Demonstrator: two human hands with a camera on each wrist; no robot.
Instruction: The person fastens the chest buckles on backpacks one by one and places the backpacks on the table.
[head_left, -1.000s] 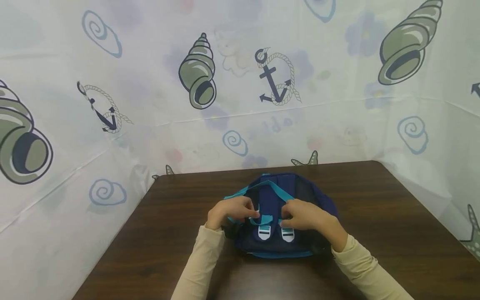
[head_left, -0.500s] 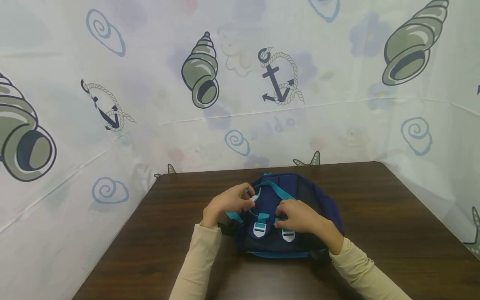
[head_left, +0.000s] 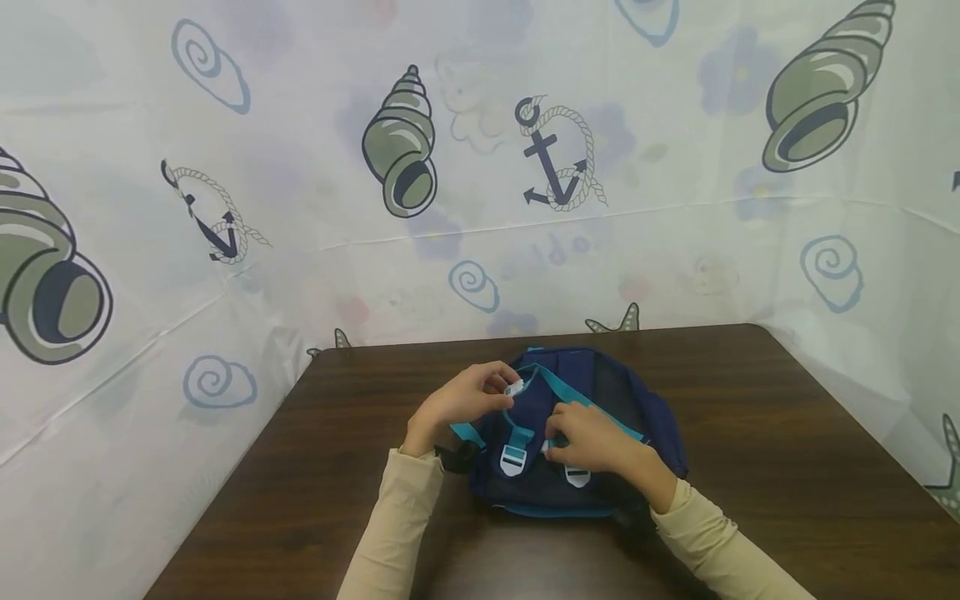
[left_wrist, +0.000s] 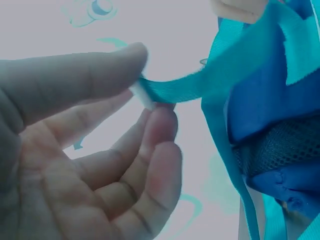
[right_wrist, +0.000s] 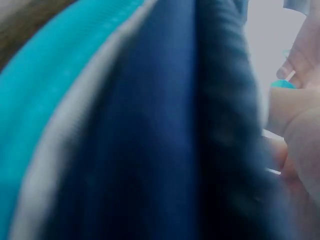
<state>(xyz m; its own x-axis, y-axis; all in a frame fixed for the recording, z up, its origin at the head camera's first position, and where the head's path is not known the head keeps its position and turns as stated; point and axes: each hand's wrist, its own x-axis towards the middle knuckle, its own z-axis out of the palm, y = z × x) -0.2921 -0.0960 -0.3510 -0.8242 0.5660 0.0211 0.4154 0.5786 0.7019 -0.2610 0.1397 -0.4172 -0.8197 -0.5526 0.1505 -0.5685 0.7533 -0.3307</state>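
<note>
A dark blue backpack [head_left: 660,429] with teal webbing lies on the table. My left hand [head_left: 461,398] pinches a white plastic buckle [head_left: 514,388] on the end of a teal strap, raised above the bag's upper left. In the left wrist view, thumb and fingers grip the end of that strap [left_wrist: 180,90], which runs to the bag. Lower over the bag's middle, my right hand [head_left: 596,437] pinches a small white piece [head_left: 546,447] at a teal strap; its fingers hide most of that piece. White strap adjusters [head_left: 513,460] sit on the bag's lower front.
The brown wooden table [head_left: 337,483] carries the bag near its middle. Behind it and at both sides hangs a white curtain [head_left: 480,233] printed with shells and anchors. A black strap end [head_left: 459,457] sticks out at the bag's left side.
My left hand has risen from the lower straps to the bag's upper left, lifting the strap with its white buckle. My right hand has shifted slightly left, and a white piece now shows at its fingertips.
</note>
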